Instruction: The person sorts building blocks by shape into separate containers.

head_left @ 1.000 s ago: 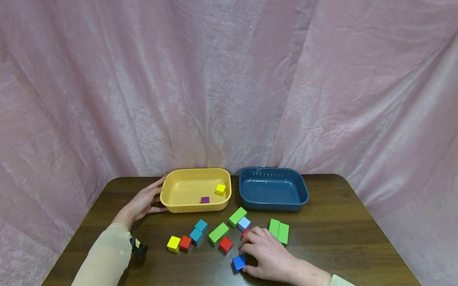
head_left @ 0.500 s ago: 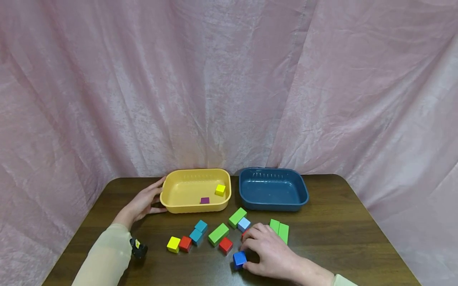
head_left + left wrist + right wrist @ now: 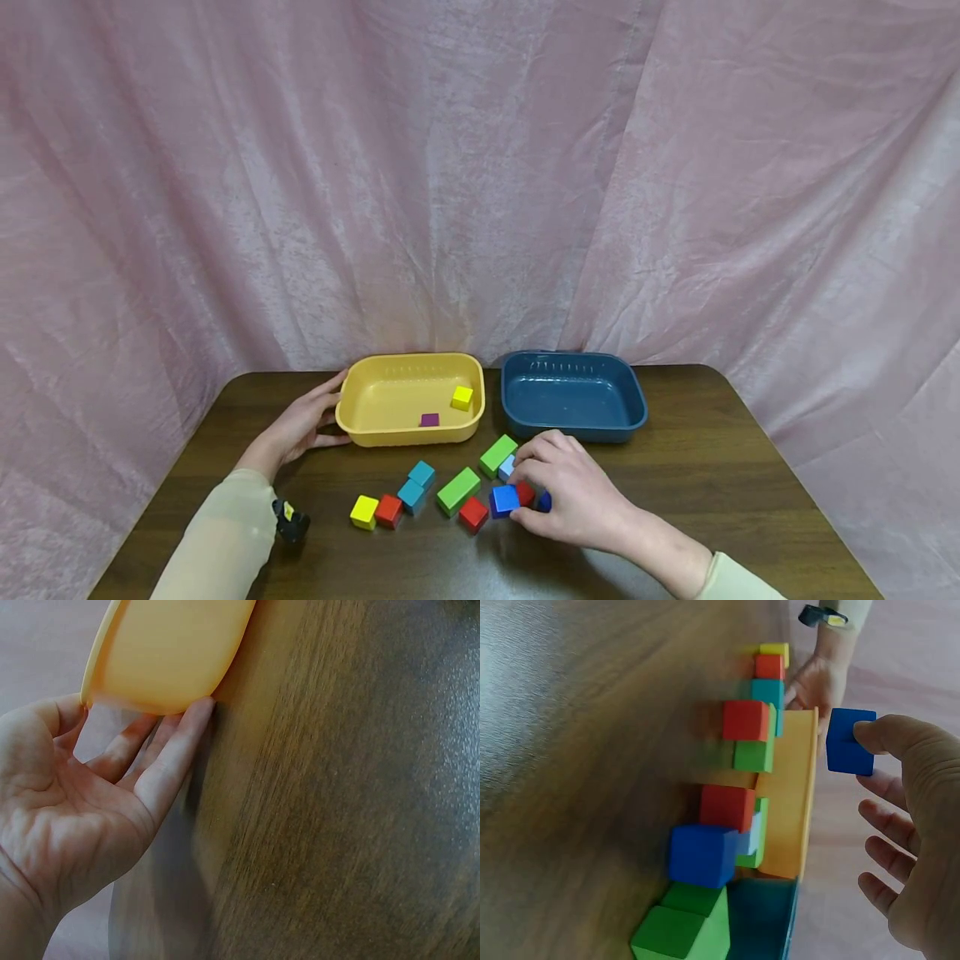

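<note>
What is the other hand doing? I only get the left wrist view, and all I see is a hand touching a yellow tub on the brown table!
Observer: The right hand is pinching a blue block.

Operator: Cool! Is anything inside my yellow tub? I can't see in.

Observer: Yes, the head view shows a yellow block and a purple block in it.

Operator: Is there another tub too?

Observer: Yes, a dark blue tub stands to the right of the yellow one in the head view.
</note>
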The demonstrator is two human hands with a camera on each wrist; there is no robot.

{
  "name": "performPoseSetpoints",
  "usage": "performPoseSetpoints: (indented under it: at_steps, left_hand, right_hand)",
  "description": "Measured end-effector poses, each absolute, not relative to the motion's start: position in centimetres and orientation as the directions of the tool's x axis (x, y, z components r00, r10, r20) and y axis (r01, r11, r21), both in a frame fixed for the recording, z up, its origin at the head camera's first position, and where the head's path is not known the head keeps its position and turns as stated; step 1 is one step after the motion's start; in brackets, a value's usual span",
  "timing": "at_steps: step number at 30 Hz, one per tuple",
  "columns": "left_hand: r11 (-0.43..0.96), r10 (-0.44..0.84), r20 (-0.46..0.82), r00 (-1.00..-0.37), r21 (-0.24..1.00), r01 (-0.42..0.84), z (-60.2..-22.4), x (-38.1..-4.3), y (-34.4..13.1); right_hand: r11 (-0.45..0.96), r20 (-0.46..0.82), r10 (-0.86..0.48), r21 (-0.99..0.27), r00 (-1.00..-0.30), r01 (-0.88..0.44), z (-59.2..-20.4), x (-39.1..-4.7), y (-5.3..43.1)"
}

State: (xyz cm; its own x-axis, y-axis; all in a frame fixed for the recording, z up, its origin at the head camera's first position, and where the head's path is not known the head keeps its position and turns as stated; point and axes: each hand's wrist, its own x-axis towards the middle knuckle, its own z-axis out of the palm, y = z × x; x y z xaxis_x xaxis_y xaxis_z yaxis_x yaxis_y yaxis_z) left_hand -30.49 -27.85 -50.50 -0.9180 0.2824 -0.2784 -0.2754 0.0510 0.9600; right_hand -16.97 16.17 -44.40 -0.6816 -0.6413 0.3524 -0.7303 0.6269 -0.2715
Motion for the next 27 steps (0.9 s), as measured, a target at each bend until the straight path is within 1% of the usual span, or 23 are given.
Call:
performPoseSetpoints:
  at_steps: [7, 15, 21, 27]
  left_hand:
    - [0.056, 0.285, -0.277, -0.918, 0.96, -0.273, -50.5, -30.6, -27.8]
    - [0.048, 0.274, -0.283, -0.919, 0.958, -0.281, -50.5, -30.7, -27.8]
    - [0.049, 0.279, -0.288, -0.916, 0.957, -0.286, -50.5, -30.6, -27.8]
    - [0.043, 0.291, -0.283, -0.914, 0.958, -0.283, -50.2, -30.3, -27.6]
  right_hand:
    - [0.644, 0.406, -0.613, -0.24, -0.678, -0.726, -43.2, -17.8, 16.0]
    - [0.666, 0.431, -0.567, -0.262, -0.702, -0.699, -41.4, -19.2, 15.7]
    - [0.666, 0.454, -0.55, -0.269, -0.701, -0.696, -41.0, -20.3, 15.2]
    - [0.688, 0.456, -0.51, -0.293, -0.73, -0.664, -40.9, -21.4, 14.7]
